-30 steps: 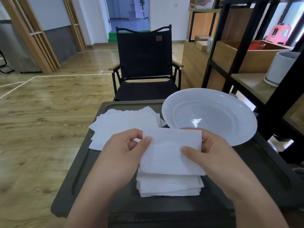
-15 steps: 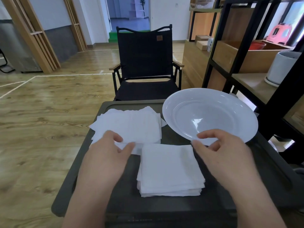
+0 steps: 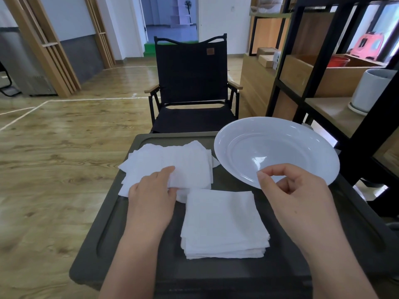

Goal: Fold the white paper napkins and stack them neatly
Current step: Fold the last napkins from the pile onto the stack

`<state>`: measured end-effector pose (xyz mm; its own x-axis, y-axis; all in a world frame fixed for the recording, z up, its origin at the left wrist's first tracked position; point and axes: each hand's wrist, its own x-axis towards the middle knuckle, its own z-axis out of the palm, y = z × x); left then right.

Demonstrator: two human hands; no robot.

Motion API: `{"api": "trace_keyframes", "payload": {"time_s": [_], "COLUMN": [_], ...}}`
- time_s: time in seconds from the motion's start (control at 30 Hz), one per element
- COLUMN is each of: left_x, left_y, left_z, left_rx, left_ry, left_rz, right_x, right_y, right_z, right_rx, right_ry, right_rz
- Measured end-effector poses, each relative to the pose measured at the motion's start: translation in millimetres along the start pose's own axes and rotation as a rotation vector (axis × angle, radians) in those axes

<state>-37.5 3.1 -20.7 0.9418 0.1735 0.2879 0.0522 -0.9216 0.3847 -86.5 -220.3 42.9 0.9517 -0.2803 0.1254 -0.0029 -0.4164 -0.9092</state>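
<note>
A stack of folded white napkins (image 3: 222,221) lies near the front of the dark table (image 3: 138,255). Behind it to the left is a looser pile of unfolded white napkins (image 3: 172,160). My left hand (image 3: 151,190) rests on the near edge of that pile, with thumb and fingers pinching the top napkin's edge. My right hand (image 3: 295,190) hovers above the table to the right of the folded stack, fingers curled apart and holding nothing, in front of the plate's near rim.
A large white plate (image 3: 278,147) sits at the table's back right, overhanging the edge. A black folding chair (image 3: 192,83) stands just beyond the table. Black shelving (image 3: 354,117) with a white pot stands close on the right. Wooden floor lies to the left.
Both hands let go of the folded napkin, which now lies on the stack. My left hand moved to the unfolded pile and pinched its top sheet; my right hand lifted away to the right.
</note>
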Motion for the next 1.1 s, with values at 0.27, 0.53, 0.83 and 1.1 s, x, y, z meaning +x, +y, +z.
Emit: {"api": "trace_keyframes", "payload": {"time_s": [0.27, 0.53, 0.83, 1.1], "left_x": [-7.5, -25.6, -35.7, -41.0], "left_y": [11.2, 44.7, 55.2, 56.7], "left_z": [-26.0, -81.4, -83.1, -93.2], "left_rx": [-0.423, -1.348, -1.208, -1.276], "left_ry": [0.277, 0.034, -0.250, -0.391], "left_rz": [-0.157, -0.279, -0.150, -0.019], "right_x": [-1.3, -9.4, -10.1, -12.4], "right_y": [0.4, -12.8, -12.6, -5.1], "right_z": [2.7, 17.6, 20.5, 24.9], "right_rx": [0.016, 0.200, 0.668, 0.711], "right_ry": [-0.049, -0.306, -0.536, -0.897], "right_rz": [-0.023, -0.053, 0.170, 0.274]}}
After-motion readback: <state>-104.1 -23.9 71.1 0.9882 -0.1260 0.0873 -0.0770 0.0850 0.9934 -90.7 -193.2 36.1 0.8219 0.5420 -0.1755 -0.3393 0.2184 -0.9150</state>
